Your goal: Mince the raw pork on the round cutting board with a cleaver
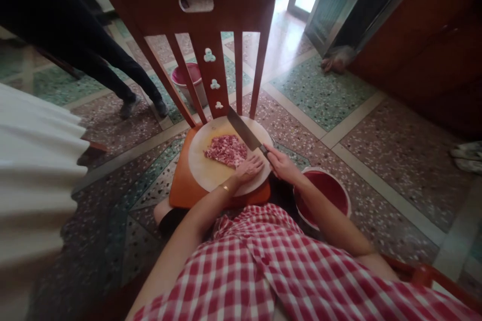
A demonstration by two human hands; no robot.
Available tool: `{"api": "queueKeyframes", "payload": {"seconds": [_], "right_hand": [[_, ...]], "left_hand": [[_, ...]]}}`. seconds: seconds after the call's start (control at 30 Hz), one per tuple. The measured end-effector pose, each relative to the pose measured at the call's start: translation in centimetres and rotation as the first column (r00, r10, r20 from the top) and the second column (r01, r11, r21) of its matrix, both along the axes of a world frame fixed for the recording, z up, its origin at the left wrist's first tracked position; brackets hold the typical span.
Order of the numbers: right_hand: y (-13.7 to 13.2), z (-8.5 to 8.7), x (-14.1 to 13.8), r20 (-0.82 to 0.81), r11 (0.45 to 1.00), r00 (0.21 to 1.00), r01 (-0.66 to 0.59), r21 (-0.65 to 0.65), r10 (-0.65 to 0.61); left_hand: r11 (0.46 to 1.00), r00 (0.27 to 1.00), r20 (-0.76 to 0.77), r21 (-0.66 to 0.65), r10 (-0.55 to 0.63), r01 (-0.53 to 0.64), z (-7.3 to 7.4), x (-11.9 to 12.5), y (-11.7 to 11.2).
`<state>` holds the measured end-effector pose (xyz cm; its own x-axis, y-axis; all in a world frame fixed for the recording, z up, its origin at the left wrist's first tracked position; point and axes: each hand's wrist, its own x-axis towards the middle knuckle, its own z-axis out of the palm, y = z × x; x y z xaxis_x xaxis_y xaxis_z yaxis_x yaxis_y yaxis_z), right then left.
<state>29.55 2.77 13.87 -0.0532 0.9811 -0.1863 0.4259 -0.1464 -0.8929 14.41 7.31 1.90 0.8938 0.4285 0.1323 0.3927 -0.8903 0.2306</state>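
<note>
A round pale cutting board [203, 173] lies on the seat of a wooden chair, with a heap of chopped red meat [226, 149] in its middle. My right hand [281, 164] is closed around the handle of a kitchen knife [246, 132], whose long, wide blade points away from me over the board's far right part. Beside the meat's near right edge, my left hand [248, 168] rests with its fingers stretched out towards the right. Whether some meat lies under that palm is hidden.
The chair's tall slatted back [203, 15] rises behind the board. A red-lined bucket [327, 195] stands by my right forearm, and another bucket [192, 83] behind the chair. A person's dark-trousered legs [113, 60] are at left, near a white pleated cloth [33, 175].
</note>
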Motion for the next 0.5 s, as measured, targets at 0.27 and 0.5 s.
{"api": "queueKeyframes", "payload": {"seconds": [0.27, 0.5], "right_hand": [[-2.6, -4.6, 1.9, -0.237, 0.962, 0.951, 0.144, -0.233, -0.2], [-6.6, -8.7, 1.1, -0.369, 0.856, 0.831, 0.221, -0.468, -0.417]], "left_hand": [[0.928, 0.925, -0.079, 0.067, 0.372, -0.368, 2.6, -7.1, 2.7], [0.662, 0.609, 0.262, -0.24, 0.749, -0.71, 1.4, -9.5, 3.3]]}}
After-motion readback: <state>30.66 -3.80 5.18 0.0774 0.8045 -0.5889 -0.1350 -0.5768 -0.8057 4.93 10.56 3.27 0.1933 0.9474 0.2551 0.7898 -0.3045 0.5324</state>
